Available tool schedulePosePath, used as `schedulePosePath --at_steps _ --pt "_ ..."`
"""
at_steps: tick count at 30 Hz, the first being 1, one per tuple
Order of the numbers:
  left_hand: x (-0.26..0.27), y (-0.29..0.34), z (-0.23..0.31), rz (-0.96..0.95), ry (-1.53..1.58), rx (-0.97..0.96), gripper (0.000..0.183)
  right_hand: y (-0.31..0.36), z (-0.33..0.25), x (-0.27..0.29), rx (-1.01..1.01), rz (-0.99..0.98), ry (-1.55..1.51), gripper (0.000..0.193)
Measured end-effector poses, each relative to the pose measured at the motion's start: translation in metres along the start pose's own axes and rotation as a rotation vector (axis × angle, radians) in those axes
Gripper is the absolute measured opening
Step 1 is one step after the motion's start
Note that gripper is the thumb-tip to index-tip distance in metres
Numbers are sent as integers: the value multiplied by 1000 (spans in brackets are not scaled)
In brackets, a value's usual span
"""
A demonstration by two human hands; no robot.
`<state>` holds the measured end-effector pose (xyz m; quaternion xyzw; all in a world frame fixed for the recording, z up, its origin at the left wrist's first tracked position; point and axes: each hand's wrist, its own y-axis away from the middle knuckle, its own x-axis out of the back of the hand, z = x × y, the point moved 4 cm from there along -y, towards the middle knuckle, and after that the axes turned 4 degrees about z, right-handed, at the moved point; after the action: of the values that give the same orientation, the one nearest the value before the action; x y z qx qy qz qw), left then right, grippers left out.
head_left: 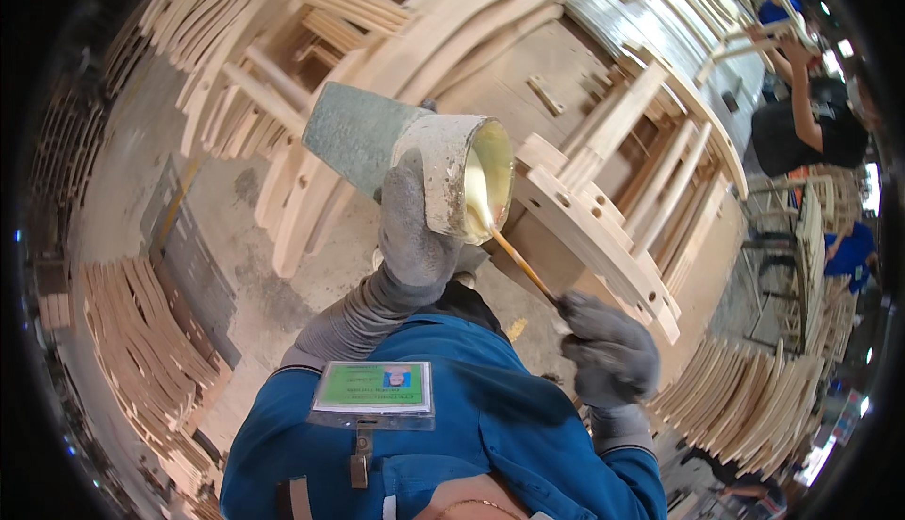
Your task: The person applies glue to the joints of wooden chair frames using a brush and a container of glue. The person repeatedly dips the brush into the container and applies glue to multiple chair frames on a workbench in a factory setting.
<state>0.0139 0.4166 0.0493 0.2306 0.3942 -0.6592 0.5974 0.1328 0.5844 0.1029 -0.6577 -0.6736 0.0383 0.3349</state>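
Note:
My left hand (pixel 418 228), in a grey knit glove, is wrapped round a paint-crusted white cup (pixel 443 157). The cup is tilted, its mouth toward the right, and creamy white liquid (pixel 478 190) shows inside. A grey-green tapered piece (pixel 358 133) sticks out beyond the cup on the left; how it joins the cup is hidden. Closed round one end of a thin orange-brown stick (pixel 523 264) is my right hand (pixel 608 350), gloved the same way. The stick's far end meets the white liquid at the cup's lower lip.
Curved wooden parts (pixel 500 20) lie stacked ahead. A pale wooden frame (pixel 603 228) with drilled holes and rungs rests on a board at the right. More wooden stacks stand lower left (pixel 141 341) and lower right (pixel 745 407). A co-worker (pixel 811 115) handles a wooden frame at far right.

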Motion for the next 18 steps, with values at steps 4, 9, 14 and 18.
schedulePosePath --at_steps 4,9,14,18 --pt "25 -5 31 -210 -578 -247 73 -13 10 -25 -126 457 -711 10" --pt "50 -17 70 -212 -455 -204 72 -42 6 -80 -137 358 -547 17" --pt "100 -36 131 -308 -980 -277 81 -51 -11 -145 -46 418 -625 21" --pt "174 -43 172 -4 -761 -129 87 -84 -16 -198 -240 510 -567 15"
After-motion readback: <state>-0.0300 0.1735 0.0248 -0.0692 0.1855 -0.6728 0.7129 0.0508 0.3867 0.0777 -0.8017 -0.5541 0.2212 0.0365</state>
